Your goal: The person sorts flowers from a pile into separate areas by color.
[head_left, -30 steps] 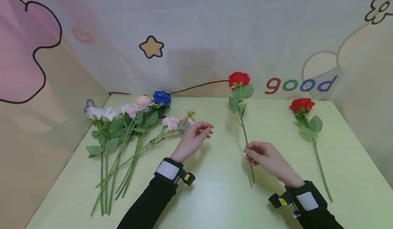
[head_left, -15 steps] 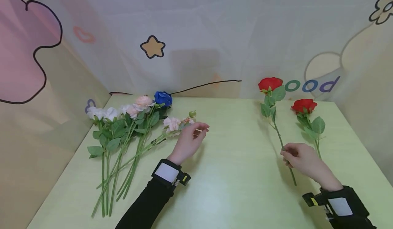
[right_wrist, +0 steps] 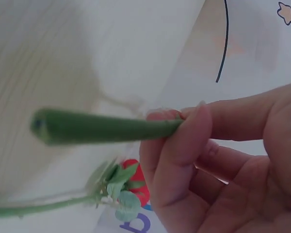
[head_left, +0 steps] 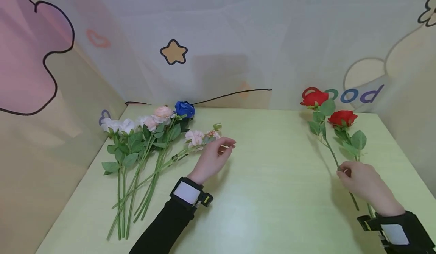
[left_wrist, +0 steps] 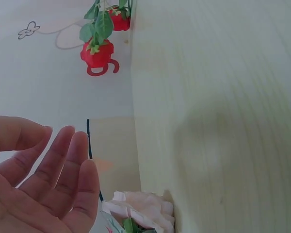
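Observation:
My right hand (head_left: 368, 184) pinches the green stem of a red rose (head_left: 315, 98) between thumb and fingers. The stem's cut end (right_wrist: 43, 127) points toward the right wrist camera. Just right of it, a second red rose (head_left: 342, 118) lies on the table, its stem partly hidden behind the right hand. My left hand (head_left: 212, 157) hovers with loosely bent fingers and holds nothing. Close beside that hand lies a spray of light pink flowers (head_left: 195, 137), also seen as a pale pink bloom (left_wrist: 143, 209) in the left wrist view.
On the left of the pale green table (head_left: 272, 208) lie several flowers with crossing stems: white flowers (head_left: 127, 125), a pink rose (head_left: 163, 112) and a blue rose (head_left: 184, 109). A printed cloth backdrop (head_left: 221, 30) rises behind the table's far edge.
My right hand has carried its red rose from the middle to the right, up beside the lying red rose. The left hand has stayed nearly in place.

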`<state>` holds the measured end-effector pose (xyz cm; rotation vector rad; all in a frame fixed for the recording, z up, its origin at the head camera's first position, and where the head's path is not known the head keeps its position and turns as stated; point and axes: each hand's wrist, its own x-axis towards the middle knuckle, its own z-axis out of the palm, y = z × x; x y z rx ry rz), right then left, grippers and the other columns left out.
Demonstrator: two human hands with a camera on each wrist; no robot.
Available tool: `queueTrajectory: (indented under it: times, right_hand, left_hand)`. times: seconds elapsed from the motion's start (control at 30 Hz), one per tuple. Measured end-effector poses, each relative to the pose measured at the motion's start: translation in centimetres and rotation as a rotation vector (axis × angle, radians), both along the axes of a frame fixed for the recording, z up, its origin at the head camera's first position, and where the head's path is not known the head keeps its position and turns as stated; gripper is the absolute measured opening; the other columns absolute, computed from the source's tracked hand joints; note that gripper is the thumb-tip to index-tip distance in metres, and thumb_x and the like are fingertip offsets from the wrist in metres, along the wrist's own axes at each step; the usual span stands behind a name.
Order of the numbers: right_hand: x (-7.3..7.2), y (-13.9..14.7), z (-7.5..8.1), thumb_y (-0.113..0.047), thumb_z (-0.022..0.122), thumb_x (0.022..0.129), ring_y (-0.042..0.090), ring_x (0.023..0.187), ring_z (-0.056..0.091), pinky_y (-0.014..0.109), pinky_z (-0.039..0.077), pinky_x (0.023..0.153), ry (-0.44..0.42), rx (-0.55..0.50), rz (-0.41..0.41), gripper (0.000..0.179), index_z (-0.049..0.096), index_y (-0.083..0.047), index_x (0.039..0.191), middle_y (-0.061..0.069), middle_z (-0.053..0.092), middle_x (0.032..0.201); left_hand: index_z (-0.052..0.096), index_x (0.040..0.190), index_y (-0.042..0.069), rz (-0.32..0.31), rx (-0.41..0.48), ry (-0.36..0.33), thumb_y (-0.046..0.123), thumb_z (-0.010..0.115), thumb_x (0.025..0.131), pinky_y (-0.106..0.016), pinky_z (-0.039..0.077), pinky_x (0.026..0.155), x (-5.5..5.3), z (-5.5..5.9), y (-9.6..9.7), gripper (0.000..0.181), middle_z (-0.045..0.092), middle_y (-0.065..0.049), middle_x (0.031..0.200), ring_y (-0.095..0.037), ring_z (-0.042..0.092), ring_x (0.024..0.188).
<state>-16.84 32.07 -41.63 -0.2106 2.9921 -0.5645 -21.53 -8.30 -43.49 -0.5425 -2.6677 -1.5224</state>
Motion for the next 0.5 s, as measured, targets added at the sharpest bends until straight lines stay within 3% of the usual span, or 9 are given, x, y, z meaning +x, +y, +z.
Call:
queueTrajectory:
  times: [0.2,0.5]
  right_hand:
    - [0.5,1.3,0.3,-0.009,0.055,0.094,0.021,0.062,0.059,0.033,0.044,0.052,-0.031,0.033,-0.046,0.025,0.064,0.014,0.096,0.019,0.068,0.078]
    - [0.6,2.8,-0.7,-0.014,0.054,0.093,0.021,0.067,0.055,0.032,0.041,0.057,-0.256,0.044,-0.061,0.025,0.061,0.01,0.094,0.008,0.061,0.072]
  left_hand:
    - [0.065,0.126,0.005,-0.008,0.012,-0.019,0.01,0.056,0.102,-0.04,0.055,0.093,0.1,0.2,0.2,0.026,0.071,-0.012,0.119,-0.026,0.068,0.109]
    - [0.067,0.123,0.007,-0.036,-0.015,-0.017,0.01,0.057,0.101,-0.036,0.056,0.091,-0.1,0.0,0.8,0.025,0.073,-0.01,0.115,-0.024,0.068,0.103]
